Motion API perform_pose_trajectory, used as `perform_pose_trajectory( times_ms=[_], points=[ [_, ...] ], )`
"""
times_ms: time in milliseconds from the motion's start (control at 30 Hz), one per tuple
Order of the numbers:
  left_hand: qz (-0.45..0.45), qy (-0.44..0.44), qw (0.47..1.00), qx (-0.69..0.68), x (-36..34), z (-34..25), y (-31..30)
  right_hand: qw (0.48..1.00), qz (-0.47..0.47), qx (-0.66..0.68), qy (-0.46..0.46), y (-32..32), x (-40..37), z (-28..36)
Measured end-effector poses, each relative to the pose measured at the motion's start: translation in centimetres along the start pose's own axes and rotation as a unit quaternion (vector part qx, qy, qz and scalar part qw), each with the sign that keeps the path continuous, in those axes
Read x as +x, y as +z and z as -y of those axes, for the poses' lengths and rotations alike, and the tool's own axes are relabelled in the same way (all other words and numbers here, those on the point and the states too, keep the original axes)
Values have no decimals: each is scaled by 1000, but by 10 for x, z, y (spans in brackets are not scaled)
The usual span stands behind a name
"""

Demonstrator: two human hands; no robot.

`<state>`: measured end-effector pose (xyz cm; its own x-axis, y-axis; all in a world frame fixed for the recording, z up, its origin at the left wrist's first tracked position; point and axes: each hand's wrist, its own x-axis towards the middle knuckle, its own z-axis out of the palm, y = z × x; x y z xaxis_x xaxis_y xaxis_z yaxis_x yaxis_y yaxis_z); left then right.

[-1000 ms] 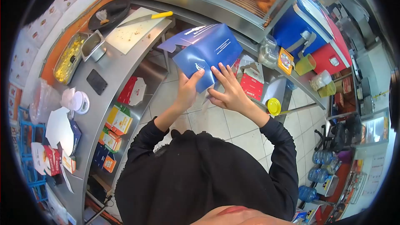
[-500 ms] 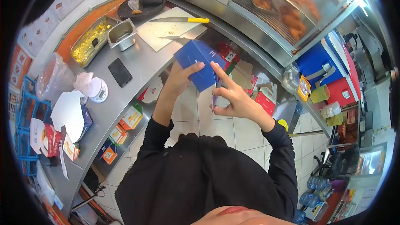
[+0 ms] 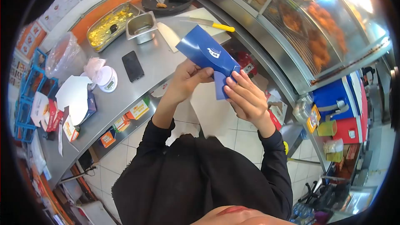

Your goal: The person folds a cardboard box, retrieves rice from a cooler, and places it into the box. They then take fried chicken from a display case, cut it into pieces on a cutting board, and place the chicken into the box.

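A blue cardboard box (image 3: 203,49) with a white logo on one face is held out before me, tilted above the floor. My left hand (image 3: 186,81) grips its lower left side, thumb pressed on the front. Along the right end, my right hand (image 3: 250,100) has its fingers laid over a folded flap (image 3: 220,85), with the thumb hidden behind. A pale panel (image 3: 211,110) hangs below the box between my wrists. Behind the box, a yellow-handled knife (image 3: 224,27) rests on a white cutting board (image 3: 168,36).
On the steel counter (image 3: 114,102) are a phone (image 3: 133,66), a kitchen scale (image 3: 108,80), a steel pan (image 3: 142,27), a tray of yellow food (image 3: 109,25) and an opened box (image 3: 77,96). A glass display case (image 3: 291,21) with fried food stands to the right.
The box has turned so its logo face shows and it slants down to the right. My right fingers went from spread at its edge to lying over the end flap. The view has shifted.
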<state>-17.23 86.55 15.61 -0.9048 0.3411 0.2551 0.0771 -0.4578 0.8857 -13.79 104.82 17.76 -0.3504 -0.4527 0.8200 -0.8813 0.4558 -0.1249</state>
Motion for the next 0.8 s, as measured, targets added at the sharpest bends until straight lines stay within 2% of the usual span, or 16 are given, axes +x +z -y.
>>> perform_pose_trajectory(
  times_ms=[33, 67, 100, 167, 200, 267, 300, 400, 500, 567, 600, 633, 700, 733, 767, 800],
  points=[
    [-1, 25, 998, 50, 3, 0, 3, 993, 69, -74, -65, -1, 2, -10],
    [-42, 49, 991, 121, 6, 3, 11, 989, 81, -98, -70, -1, 3, -21],
    [-45, 50, 989, 128, 11, 10, 14, 990, 76, -93, -74, 2, 4, -31],
    [-78, 103, 950, 286, 22, 27, 16, 999, -21, -39, -28, 11, 0, -53],
    [-78, 105, 948, 291, 27, 27, 18, 998, -48, -28, -15, 16, -3, -63],
    [-24, 121, 885, 449, 36, 28, 22, 996, -66, -52, -15, 24, 1, -77],
    [-28, 120, 884, 452, 43, 35, 23, 994, -80, -76, -13, 27, 1, -85],
    [-60, 174, 950, 254, 69, 59, 26, 992, -124, -36, 11, 35, -1, -110],
    [-97, 206, 955, 188, 85, 59, 34, 989, -147, -2, 35, 31, -2, -127],
    [-102, 202, 961, 160, 90, 61, 36, 992, -47, -96, 65, 19, 3, -129],
    [-98, 196, 967, 131, 91, 61, 35, 992, 6, -117, 41, 11, 6, -133],
    [-120, 200, 963, 137, 92, 66, 31, 995, 12, -98, 30, 8, 10, -141],
    [-167, 78, 914, 362, 96, 85, 21, 998, -57, -34, 10, 8, 22, -150],
    [-164, 98, 897, 398, 96, 94, 18, 993, -112, 31, -7, 16, 41, -149],
    [-158, 117, 879, 434, 97, 104, 16, 994, -73, 62, -53, 16, 62, -146],
    [-192, 149, 883, 402, 100, 111, 17, 990, -23, 49, -129, 22, 71, -147]
  ],
)
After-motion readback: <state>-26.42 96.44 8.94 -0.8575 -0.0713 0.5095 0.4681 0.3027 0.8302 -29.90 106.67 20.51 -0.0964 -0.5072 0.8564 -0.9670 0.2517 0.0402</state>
